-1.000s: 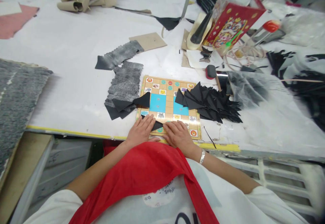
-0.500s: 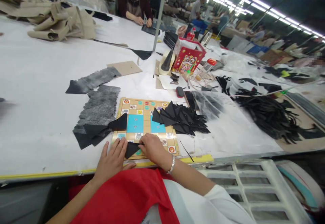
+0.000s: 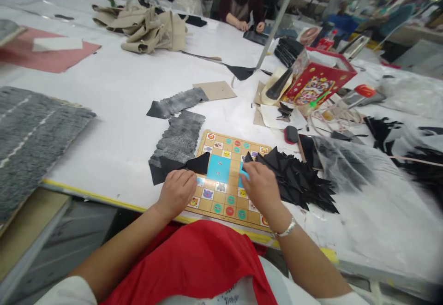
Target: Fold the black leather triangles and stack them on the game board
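Note:
My left hand (image 3: 178, 193) is closed, its fingers bent together at the left edge of a game board (image 3: 207, 210) with animal pictures. Whatever it may hold is hidden. Just beyond its knuckles lie a black triangular piece (image 3: 199, 163) and an overlapping row of grey-black pieces (image 3: 182, 136). Over the board's right side, my right hand (image 3: 263, 187) has thumb and forefinger apart, with the board's blue area between them. Its fingertips are beside a heap of black triangular pieces (image 3: 297, 176), and nothing shows in its grasp.
A black-and-red small case (image 3: 291, 134) and a clear plastic bag (image 3: 346, 162) lie beyond the heap. Farther back stand a red box (image 3: 318, 76) and a pole (image 3: 278, 21). Grey textured material (image 3: 34, 139) covers the left side. Another person's hands (image 3: 251, 26) work across the table.
The view has swung left. The black piece that was between both hands on the board's near edge no longer shows there. My right hand has moved away from my left, towards the black heap.

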`<action>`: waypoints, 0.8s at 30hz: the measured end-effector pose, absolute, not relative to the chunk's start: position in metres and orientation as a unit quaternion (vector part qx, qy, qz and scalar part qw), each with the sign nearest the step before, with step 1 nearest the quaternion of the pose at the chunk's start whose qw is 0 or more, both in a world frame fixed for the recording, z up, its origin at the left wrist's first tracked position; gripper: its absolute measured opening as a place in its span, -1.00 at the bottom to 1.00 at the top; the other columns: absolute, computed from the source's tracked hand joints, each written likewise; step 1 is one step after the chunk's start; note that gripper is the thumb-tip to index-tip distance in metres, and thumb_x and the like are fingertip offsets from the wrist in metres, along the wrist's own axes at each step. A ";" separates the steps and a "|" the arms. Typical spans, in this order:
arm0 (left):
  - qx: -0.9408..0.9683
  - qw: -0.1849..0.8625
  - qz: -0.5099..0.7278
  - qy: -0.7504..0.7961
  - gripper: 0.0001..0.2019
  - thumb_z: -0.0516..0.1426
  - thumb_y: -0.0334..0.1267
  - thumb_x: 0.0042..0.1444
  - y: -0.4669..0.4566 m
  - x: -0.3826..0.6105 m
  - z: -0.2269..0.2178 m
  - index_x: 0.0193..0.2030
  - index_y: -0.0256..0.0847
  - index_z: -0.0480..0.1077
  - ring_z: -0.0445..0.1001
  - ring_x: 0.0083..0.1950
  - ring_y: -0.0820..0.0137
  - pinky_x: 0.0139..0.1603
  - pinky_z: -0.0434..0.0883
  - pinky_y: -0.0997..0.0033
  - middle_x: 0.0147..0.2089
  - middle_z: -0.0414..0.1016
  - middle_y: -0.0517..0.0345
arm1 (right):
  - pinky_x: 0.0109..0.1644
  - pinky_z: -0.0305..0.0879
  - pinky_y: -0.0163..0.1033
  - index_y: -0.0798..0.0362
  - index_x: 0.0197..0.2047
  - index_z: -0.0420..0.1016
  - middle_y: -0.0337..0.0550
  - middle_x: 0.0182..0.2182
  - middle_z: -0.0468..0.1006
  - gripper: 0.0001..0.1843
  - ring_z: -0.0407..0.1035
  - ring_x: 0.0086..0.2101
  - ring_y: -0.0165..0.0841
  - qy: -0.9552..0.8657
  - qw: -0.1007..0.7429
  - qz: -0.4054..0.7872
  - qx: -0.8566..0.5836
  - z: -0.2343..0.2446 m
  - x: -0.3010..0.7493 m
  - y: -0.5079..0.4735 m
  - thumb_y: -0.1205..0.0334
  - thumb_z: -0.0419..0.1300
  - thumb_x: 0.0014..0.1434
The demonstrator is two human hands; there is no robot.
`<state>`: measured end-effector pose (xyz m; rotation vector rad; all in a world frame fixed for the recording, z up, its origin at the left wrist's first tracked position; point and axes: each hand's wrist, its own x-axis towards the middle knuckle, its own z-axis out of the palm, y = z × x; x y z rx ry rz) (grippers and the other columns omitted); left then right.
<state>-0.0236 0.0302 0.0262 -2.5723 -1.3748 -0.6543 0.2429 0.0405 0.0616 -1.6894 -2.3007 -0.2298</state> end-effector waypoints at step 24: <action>-0.747 0.137 -0.291 -0.582 -0.60 0.17 -0.08 0.09 0.029 -0.091 0.001 -0.02 -0.31 0.30 0.38 -0.04 0.12 -0.06 0.33 0.14 -0.06 0.42 -0.16 | -0.39 0.34 -0.20 0.04 -0.39 0.36 -0.27 -0.50 0.43 -0.76 0.34 -0.49 -0.36 -0.485 0.437 0.440 -0.617 0.033 0.208 0.079 0.03 0.19 0.03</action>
